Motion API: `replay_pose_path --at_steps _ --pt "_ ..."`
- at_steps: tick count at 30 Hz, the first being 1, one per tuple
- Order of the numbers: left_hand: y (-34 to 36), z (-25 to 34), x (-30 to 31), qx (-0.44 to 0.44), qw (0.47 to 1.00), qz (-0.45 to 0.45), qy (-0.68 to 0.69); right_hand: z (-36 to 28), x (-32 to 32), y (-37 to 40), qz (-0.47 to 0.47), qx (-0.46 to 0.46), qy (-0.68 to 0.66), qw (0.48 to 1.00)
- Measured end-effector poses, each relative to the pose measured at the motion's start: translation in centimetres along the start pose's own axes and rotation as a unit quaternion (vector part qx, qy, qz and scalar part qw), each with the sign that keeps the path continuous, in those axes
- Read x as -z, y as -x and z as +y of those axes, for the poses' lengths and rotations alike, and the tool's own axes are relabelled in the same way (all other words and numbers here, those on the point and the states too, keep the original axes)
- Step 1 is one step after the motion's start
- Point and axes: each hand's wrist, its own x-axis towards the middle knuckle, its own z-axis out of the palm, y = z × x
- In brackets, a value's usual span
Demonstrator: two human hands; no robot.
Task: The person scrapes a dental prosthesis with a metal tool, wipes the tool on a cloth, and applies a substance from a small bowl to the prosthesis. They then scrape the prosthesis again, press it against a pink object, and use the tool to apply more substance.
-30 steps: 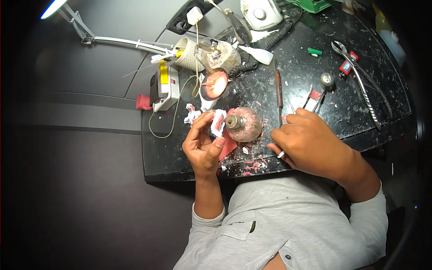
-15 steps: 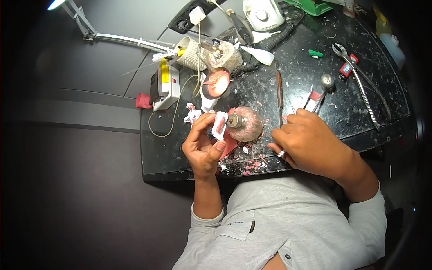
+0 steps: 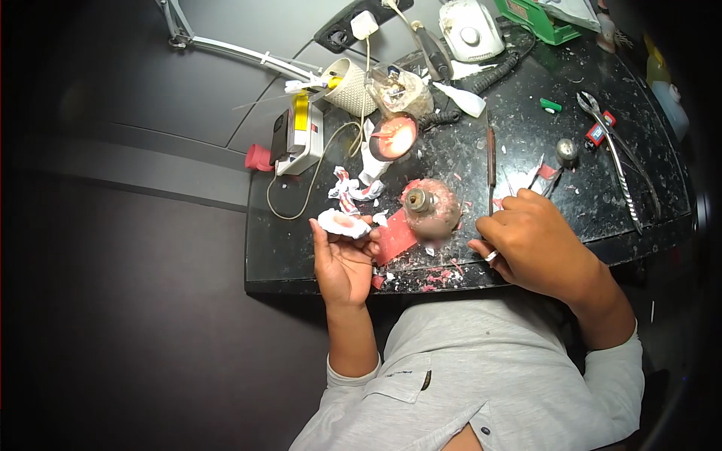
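Note:
My left hand (image 3: pixel 346 263) holds a white piece with a pink patch (image 3: pixel 344 223) on its fingertips, near the desk's front edge. Just right of it lie a flat pink sheet (image 3: pixel 395 238) and a round, pink-crusted burner (image 3: pixel 433 213) with a metal neck. My right hand (image 3: pixel 530 239) is curled with knuckles up; a small white bit shows by its fingers, but what it grips cannot be made out. Beyond its knuckles lie a thin brown-handled tool (image 3: pixel 492 158) and a small piece with pink on it (image 3: pixel 547 172).
White and pink pieces (image 3: pixel 356 192), a dark bowl of pink material (image 3: pixel 394 137), and a woven cup (image 3: pixel 351 88) stand behind. Long pliers (image 3: pixel 613 158), a red lighter (image 3: pixel 600 129) and a metal ball (image 3: pixel 566 152) are at right. A cable loops at left.
My left hand has tilted the white piece from upright to flat and moved away from the burner. The view has shifted, so the desk items appear further right. My right hand keeps its curled pose.

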Motion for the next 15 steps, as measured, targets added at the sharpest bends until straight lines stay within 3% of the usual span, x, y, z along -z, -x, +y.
replay_pose_path --at_steps 8,15 --pt "-0.4 -0.9 0.3 -0.026 0.996 0.011 -0.084 0.1 0.1 0.2 0.008 -0.001 0.0 1.0" --pt "-0.4 -1.2 -0.8 -0.078 0.986 -0.058 -0.134 0.1 0.2 0.2 0.008 0.008 0.009 1.0"
